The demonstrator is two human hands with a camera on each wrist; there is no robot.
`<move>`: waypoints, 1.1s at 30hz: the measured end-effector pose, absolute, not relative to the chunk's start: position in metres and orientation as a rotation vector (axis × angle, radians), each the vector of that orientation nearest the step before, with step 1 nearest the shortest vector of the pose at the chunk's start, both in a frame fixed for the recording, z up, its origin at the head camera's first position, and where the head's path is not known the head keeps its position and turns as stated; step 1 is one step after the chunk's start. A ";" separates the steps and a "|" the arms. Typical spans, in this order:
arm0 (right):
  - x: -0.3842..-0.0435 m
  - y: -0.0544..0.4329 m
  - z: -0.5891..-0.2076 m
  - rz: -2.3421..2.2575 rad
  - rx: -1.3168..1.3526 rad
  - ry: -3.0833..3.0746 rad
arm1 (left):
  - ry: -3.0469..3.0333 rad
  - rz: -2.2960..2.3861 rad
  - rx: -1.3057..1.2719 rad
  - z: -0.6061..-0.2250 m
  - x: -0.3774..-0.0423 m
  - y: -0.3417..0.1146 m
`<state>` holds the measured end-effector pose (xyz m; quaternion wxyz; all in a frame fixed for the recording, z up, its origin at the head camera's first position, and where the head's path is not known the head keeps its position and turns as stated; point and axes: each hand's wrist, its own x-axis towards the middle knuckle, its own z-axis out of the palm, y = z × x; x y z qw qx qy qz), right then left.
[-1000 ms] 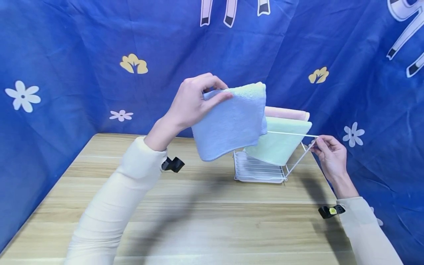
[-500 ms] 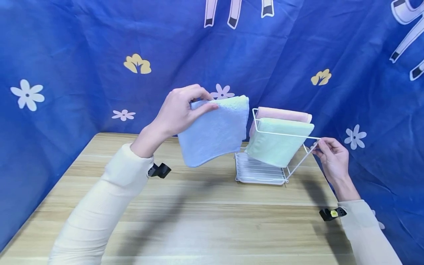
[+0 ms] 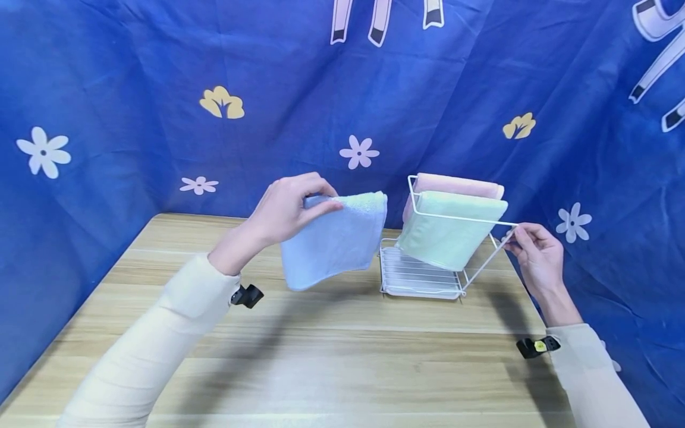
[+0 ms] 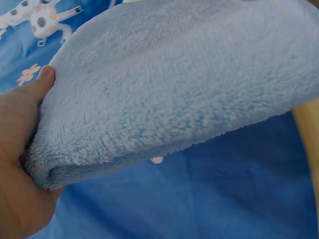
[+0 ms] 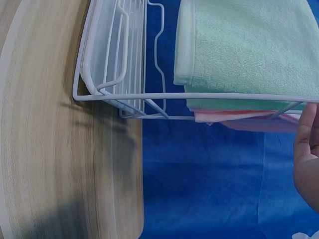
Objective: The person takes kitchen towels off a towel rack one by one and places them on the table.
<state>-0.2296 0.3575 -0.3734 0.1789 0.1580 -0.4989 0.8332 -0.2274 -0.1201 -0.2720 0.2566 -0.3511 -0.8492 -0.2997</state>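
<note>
My left hand (image 3: 289, 208) pinches a folded light blue towel (image 3: 337, 241) by its top edge, between thumb and fingers. The towel hangs in the air left of the white wire rack (image 3: 464, 217). In the left wrist view the fluffy blue towel (image 4: 169, 84) fills most of the picture, with my thumb (image 4: 44, 82) along its face. My right hand (image 3: 537, 255) pinches the rack's upper right corner. Over the rack's upper bars hang a light green towel (image 3: 455, 232) in front and a pink towel (image 3: 462, 185) behind it, partly hidden by the green one.
The rack's base holds a white tray (image 3: 420, 289) under wire slats and stands on the wood-grain table (image 3: 348, 362), near its back right. A blue curtain (image 3: 289, 89) with printed flowers closes off the back and sides.
My left hand has moved left and down with the blue towel, away from the rack, uncovering the rack's upper left corner. My right hand keeps its grip on the rack.
</note>
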 end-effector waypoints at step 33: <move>-0.231 0.359 -0.375 2.347 0.476 -1.435 | -2.472 -0.903 -1.115 -0.352 -0.206 -0.109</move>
